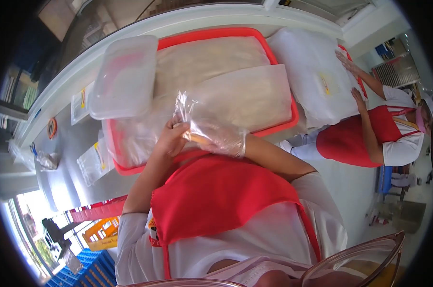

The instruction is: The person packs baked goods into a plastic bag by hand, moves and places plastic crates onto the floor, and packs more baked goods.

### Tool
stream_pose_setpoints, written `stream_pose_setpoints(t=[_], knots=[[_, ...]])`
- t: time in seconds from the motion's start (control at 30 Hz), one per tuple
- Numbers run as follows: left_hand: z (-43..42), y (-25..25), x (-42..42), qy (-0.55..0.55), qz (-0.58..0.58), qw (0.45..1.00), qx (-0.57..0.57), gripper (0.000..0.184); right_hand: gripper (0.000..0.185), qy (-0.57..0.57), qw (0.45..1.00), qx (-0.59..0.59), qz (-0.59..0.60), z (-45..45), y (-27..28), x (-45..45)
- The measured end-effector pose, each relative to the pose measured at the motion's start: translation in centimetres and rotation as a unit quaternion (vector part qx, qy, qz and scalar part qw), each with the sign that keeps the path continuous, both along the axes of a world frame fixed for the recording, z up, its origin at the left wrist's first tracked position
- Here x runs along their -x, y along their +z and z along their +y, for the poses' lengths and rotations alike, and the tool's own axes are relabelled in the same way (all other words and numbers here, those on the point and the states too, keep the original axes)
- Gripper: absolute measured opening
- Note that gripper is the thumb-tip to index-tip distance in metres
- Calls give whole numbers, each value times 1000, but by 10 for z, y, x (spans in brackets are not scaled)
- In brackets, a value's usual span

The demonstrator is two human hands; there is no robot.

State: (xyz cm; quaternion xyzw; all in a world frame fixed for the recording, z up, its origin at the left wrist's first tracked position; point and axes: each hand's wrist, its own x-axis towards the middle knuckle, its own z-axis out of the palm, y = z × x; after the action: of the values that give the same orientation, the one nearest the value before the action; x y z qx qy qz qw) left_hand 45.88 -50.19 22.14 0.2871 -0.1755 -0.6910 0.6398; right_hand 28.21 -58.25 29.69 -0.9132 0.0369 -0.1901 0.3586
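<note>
My left hand is bare and closed, its thumb and fingers pinching the clear plastic glove just in front of my apron. Thin, shiny plastic covers my right hand up to the wrist. Glare and wrinkles blur its fingers, so their pose does not show clearly. Both hands meet above the near side of a large red tray. A translucent sheet lies over pale contents in that tray.
A translucent plastic tub rests on the tray's left corner. Small printed bags, a tape roll and scissors lie on the metal table. At right, a co-worker touches a plastic-covered tray.
</note>
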Motion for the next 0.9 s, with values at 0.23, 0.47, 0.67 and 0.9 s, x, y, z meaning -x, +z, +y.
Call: stream_pose_setpoints(t=[0.23,0.47,0.67,0.9], knots=[[-2,-14,-9,71,68,995,29,31,37,-189,922,-303,152,-84,42,77],[-1,-20,-13,96,132,986,41,28,42,-443,875,-107,163,-202,-33,107],[5,-16,-16,113,183,976,45,37,33,-191,826,-142,511,-122,-7,98],[2,-16,-14,140,152,978,23,35,37,-432,835,-2,341,-123,20,87]])
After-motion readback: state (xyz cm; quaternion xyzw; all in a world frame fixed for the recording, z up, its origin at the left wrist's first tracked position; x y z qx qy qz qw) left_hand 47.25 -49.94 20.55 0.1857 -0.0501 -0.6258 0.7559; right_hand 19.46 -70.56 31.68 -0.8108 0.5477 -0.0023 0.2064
